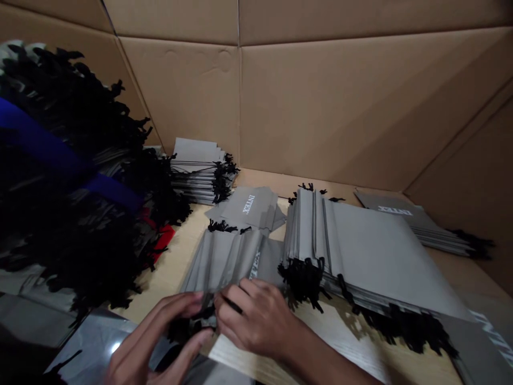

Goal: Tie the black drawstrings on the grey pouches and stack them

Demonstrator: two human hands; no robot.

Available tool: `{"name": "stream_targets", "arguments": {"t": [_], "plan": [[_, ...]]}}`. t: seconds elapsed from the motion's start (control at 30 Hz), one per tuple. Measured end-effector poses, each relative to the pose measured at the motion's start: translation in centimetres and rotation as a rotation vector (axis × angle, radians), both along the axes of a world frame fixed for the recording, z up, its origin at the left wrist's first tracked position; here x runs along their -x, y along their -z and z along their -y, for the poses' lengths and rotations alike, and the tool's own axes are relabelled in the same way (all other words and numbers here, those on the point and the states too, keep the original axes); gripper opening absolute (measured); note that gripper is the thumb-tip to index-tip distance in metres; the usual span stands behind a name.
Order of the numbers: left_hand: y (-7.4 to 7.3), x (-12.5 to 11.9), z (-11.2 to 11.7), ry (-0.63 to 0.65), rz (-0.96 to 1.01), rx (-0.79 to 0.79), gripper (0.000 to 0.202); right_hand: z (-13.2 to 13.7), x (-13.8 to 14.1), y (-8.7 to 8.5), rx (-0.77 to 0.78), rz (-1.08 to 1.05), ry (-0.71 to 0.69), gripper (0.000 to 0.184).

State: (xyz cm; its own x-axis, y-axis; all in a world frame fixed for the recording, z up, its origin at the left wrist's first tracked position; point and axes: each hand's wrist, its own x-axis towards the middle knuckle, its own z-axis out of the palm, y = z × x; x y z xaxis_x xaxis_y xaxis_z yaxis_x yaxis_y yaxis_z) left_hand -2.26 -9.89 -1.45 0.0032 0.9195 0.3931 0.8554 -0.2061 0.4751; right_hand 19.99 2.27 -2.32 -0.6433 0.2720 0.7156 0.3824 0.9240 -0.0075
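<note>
Grey fabric drawstring pouches (226,262), printed INTEX in white, lie in a loose, overlapping stack near the table's front edge, their black cords (192,326) bunched toward the person. Right hand (252,321): fingers curled down, pressed together over the pouch necks, apparently pinching the cords. Left hand (156,337): fingers spread and lightly curved, tips at the same cords, just beside the right hand; any grip cannot be told. Pale wooden table (180,256) carries further lots. Large squared stack (372,251): right of the hands, cords all to the near side, seemingly so the flat bodies lie level. Tall stack (196,174): at the back, cords to the right. Small loose pile (248,208): between them. Low stack (412,224): far right. Dark heap of tufted cords (68,214): left, with a blue strip (48,141) across it. Cardboard walls (320,96): behind.
</note>
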Motion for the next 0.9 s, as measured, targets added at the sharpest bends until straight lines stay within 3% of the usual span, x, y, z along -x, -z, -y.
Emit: {"name": "stream_targets", "arguments": {"t": [0.2,0.37,0.57,0.77,0.9], "plan": [[-1.8,-1.6,-1.1,0.096,0.065,-0.042,0.027,0.2,-0.1,0.2,0.022,-0.006,0.006,0.016],[-3.3,-2.5,-1.2,-0.025,0.232,0.082,0.014,0.2,-0.3,0.3,-0.018,0.077,-0.012,0.016],[-3.4,-2.6,-1.4,-0.070,0.289,0.147,0.017,-0.2,-0.4,0.0,-0.070,0.087,-0.104,0.022],[-4.2,-1.9,-1.2,0.007,0.236,0.236,0.012,-0.2,-0.5,0.0,-0.089,0.088,-0.169,0.018],[-4.4,-1.2,-1.2,0.028,0.217,0.251,0.012,0.1,-0.4,-0.4,-0.103,0.090,-0.161,0.026]]}}
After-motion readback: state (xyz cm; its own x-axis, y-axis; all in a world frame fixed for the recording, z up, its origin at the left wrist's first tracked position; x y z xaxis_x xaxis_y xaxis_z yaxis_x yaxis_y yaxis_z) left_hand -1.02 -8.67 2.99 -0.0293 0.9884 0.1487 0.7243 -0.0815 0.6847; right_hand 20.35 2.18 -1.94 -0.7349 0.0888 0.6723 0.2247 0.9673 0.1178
